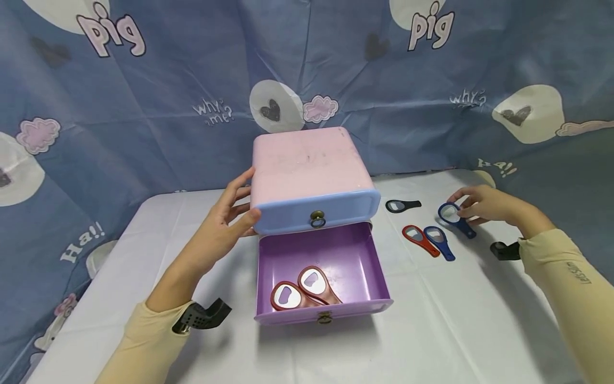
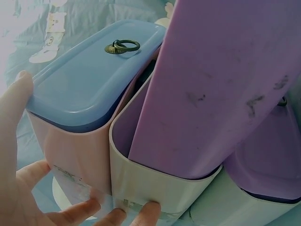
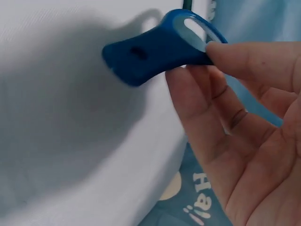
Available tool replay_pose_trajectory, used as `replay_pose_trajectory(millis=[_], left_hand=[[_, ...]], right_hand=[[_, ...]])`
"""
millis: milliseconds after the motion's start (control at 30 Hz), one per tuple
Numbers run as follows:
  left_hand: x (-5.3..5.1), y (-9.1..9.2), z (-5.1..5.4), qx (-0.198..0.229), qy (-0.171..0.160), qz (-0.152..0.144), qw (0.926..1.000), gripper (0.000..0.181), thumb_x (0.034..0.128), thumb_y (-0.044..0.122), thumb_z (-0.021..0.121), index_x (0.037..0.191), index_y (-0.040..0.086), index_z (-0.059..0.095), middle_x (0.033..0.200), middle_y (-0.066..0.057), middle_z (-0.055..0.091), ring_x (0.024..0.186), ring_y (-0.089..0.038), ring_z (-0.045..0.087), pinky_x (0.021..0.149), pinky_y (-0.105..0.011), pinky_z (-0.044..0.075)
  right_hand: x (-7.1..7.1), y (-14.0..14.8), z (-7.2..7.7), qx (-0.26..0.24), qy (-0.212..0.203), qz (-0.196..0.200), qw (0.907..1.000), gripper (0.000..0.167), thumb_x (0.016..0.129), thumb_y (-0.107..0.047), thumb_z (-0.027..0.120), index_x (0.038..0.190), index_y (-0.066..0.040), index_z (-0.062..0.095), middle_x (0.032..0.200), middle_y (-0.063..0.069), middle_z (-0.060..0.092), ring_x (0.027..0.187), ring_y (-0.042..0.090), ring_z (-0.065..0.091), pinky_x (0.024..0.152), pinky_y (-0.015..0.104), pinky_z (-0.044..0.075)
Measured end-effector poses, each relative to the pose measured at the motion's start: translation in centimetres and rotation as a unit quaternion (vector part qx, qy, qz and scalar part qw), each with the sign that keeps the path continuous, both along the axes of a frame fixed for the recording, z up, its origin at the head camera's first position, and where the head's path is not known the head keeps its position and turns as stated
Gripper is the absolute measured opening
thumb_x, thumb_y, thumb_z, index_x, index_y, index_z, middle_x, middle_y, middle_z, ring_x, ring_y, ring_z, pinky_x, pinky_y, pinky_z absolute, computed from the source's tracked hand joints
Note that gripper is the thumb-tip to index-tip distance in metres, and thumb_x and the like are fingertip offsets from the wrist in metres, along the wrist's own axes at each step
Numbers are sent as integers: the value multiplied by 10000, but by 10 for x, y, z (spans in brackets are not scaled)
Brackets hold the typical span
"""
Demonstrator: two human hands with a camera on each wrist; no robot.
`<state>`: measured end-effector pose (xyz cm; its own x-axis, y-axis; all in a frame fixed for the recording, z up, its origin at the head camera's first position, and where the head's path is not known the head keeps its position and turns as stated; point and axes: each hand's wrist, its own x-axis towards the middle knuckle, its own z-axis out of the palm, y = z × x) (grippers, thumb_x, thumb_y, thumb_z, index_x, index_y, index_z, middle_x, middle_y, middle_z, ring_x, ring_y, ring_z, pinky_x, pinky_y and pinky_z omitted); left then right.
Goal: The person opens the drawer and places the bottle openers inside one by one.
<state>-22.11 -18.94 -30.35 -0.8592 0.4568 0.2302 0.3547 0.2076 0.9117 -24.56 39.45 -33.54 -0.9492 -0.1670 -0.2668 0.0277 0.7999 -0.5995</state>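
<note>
My right hand (image 1: 491, 205) pinches a blue bottle opener (image 1: 451, 214) between thumb and fingers at its ring end. In the right wrist view the handle of that opener (image 3: 146, 54) points left, above its shadow on the white cloth. With fingers spread, my left hand (image 1: 218, 229) touches the left side of a stacked drawer box (image 1: 307, 160), its thumb at the blue drawer front's edge. Below that front, a purple drawer (image 1: 336, 250) stands pulled out. Two dark red bottle openers (image 1: 316, 282) lie inside it, partly overlapping.
Right of the box, a black bottle opener (image 1: 403, 206), a red bottle opener (image 1: 421, 240) and a second blue bottle opener (image 1: 439, 243) lie on the white table (image 1: 431, 330). Beneath the pulled-out drawer, the left wrist view shows another purple drawer (image 2: 268, 150). A printed blue curtain (image 1: 192, 64) hangs behind.
</note>
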Motion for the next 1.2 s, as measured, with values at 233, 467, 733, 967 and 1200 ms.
replay_pose_trajectory(millis=[233, 467, 733, 967, 1200], left_hand=[[-4, 4, -5, -61, -69, -41, 9999, 731, 1108, 330, 612, 1700, 468, 206, 1724, -123, 285, 1554, -425, 401, 999, -489, 609], [-5, 6, -7, -117, -96, 8, 9999, 732, 1102, 355, 618, 1694, 485, 208, 1729, -123, 279, 1556, -421, 402, 1026, -594, 586], [-2, 2, -6, -104, -99, 23, 9999, 738, 1100, 361, 622, 1697, 481, 206, 1729, -127, 278, 1556, -425, 398, 1027, -584, 589], [-1, 0, -4, -75, -19, 50, 10000, 732, 1101, 351, 620, 1696, 481, 212, 1729, -123, 278, 1560, -432, 388, 1027, -591, 588], [0, -2, -2, -22, 8, 59, 10000, 724, 1103, 340, 619, 1694, 477, 222, 1720, -113, 297, 1548, -417, 405, 962, -381, 623]], right_hand=[[8, -5, 14, -225, 253, -251, 9991, 466, 1057, -51, 642, 1473, 94, 491, 1199, 214, 651, 1027, 198, 689, 866, 420, 664], [13, -18, 30, -641, 411, -484, 9959, 490, 1059, -69, 649, 1498, 68, 477, 1185, 138, 633, 916, 60, 683, 857, 328, 660], [22, -41, 50, -969, 715, -590, 9910, 467, 1061, -149, 691, 1483, -27, 534, 1118, 29, 617, 916, 67, 701, 851, 298, 657], [29, -68, 68, -1018, 1025, -470, 9884, 432, 1043, -154, 722, 1442, -66, 583, 1083, 16, 635, 904, 73, 704, 821, 294, 661], [43, -93, 86, -893, 1230, -267, 9880, 421, 1036, -165, 738, 1427, -64, 619, 1069, 47, 673, 921, 104, 733, 804, 299, 664]])
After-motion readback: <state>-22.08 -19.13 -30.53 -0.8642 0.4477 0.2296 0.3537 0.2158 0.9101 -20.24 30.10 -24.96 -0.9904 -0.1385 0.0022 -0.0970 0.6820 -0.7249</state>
